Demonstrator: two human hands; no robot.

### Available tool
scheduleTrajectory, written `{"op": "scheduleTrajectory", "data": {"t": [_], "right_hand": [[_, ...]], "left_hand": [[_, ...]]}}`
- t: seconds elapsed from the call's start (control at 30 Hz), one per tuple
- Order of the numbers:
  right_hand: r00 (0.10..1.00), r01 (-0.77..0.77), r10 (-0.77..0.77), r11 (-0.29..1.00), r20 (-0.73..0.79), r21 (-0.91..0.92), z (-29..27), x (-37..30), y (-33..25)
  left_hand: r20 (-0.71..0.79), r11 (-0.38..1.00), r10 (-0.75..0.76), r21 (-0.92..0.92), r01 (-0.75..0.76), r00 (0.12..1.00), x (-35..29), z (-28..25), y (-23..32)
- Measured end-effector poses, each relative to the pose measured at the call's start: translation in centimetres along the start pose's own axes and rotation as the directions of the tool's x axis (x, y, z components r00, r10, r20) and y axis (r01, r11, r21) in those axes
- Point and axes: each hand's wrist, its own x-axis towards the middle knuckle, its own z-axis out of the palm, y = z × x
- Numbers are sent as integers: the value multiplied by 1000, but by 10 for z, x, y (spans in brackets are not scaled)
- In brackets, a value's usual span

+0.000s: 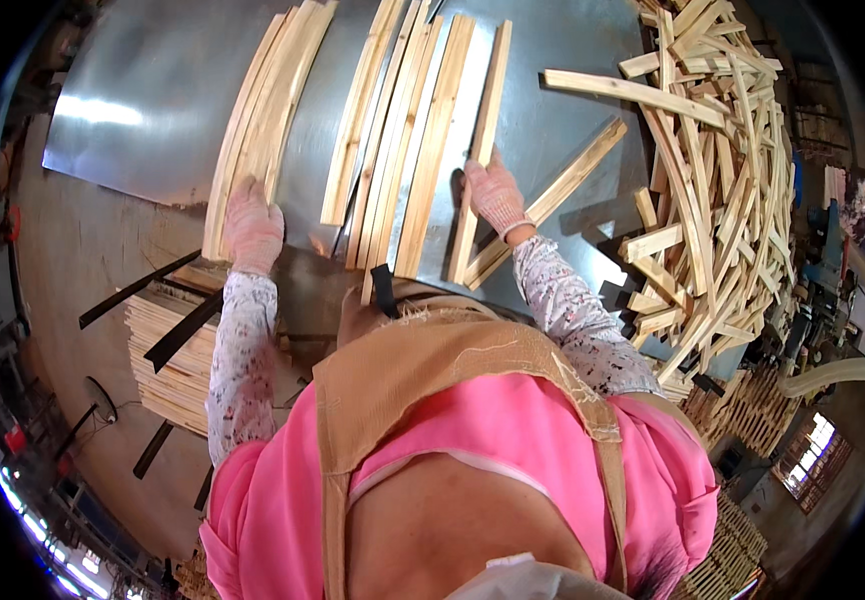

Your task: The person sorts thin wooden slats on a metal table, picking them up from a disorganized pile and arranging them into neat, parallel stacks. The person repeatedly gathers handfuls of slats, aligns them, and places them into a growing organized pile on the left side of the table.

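Observation:
My left hand (253, 225), in a pink knit glove, rests on the near end of a bundle of long pale wooden slats (263, 110) lying on a shiny metal tabletop (153, 100). My right hand (496, 195), also gloved, grips a single wooden slat (484, 130) that runs away from me. Between the two hands lie several more slats (403, 130) side by side, their near ends reaching the table's front edge.
A big loose heap of wooden slats (723, 170) covers the table's right side. One slat (563, 185) lies slanted beside my right hand. A neat stack of slats (178, 350) with black straps sits low on the left. Workshop floor and machinery surround the table.

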Motion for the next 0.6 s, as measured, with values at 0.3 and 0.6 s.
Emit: {"op": "scheduleTrajectory", "data": {"t": [0.3,0.6], "right_hand": [[989,-149,22,285,149,947,62,4,-22],[882,-393,-296,-30,367,919,75,7,-29]], "left_hand": [[165,960,50,-281,-2,985,19,15,136],[227,962,196,-235,-142,954,11,-37,175]]}}
